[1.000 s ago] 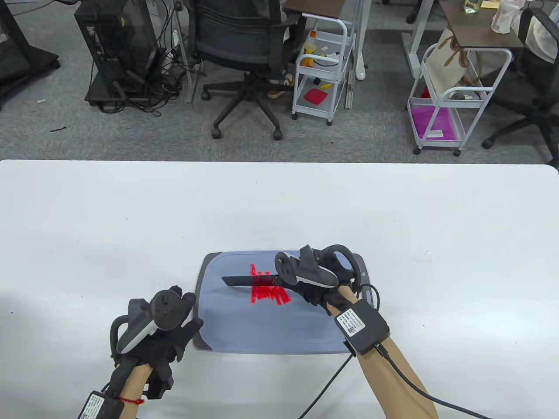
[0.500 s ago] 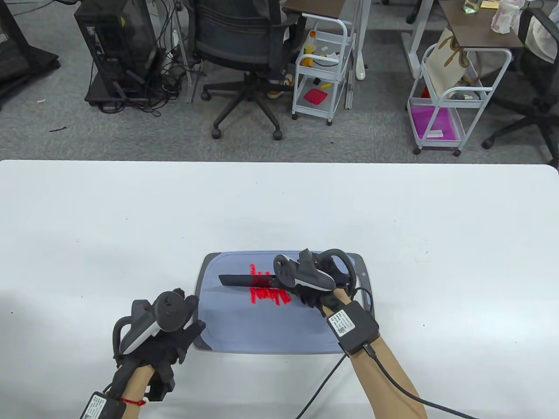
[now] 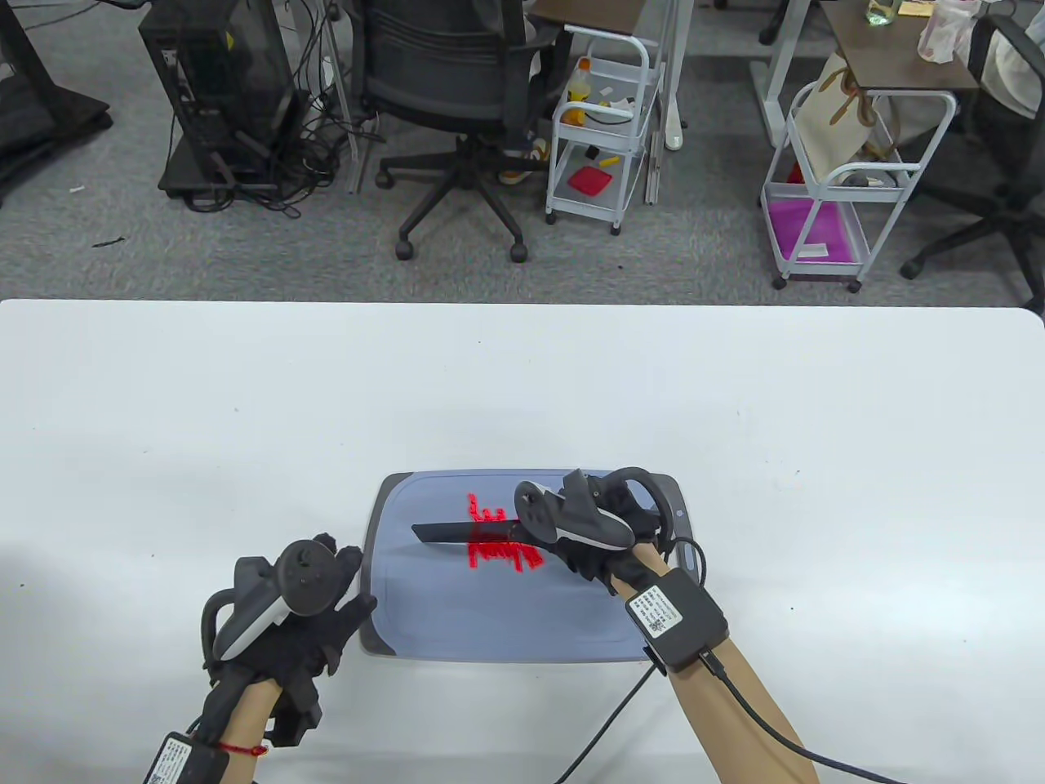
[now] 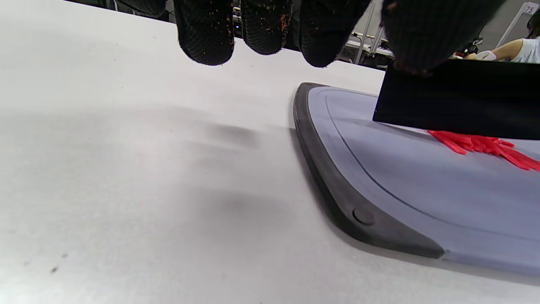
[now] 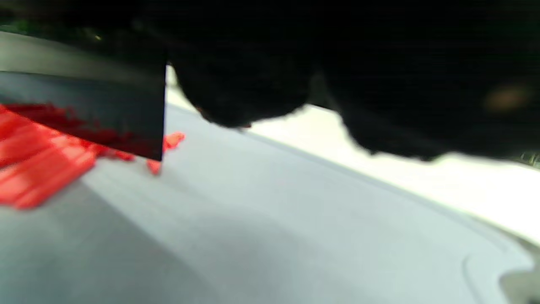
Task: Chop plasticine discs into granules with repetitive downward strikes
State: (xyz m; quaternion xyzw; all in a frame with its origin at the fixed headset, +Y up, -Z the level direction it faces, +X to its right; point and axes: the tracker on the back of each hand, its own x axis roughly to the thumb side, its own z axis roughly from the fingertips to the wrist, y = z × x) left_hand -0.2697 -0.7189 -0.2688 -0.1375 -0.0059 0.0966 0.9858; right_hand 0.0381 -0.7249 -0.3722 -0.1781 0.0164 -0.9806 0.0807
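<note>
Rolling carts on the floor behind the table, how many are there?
2. One white cart stands behind the table's middle, beside the office chair. The other cart stands farther right, holding a pink tray. More may sit outside the picture.

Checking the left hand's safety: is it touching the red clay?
No, the left hand rests at the cutting board's corner, apart from the red clay.

The table [image 3: 245, 408] had a smooth, matt white top. The cutting board [image 4: 422, 185] looked like matt blue-grey plastic with a darker, rubbery-looking rim. The knife blade [image 4: 460, 99] was flat matt black. The red plasticine [image 3: 498, 551] appeared soft and slightly glossy. The left hand's [image 3: 302, 629] glove fingers [image 4: 204, 33] were coarse black knit cloth, flecked with reddish crumbs.
</note>
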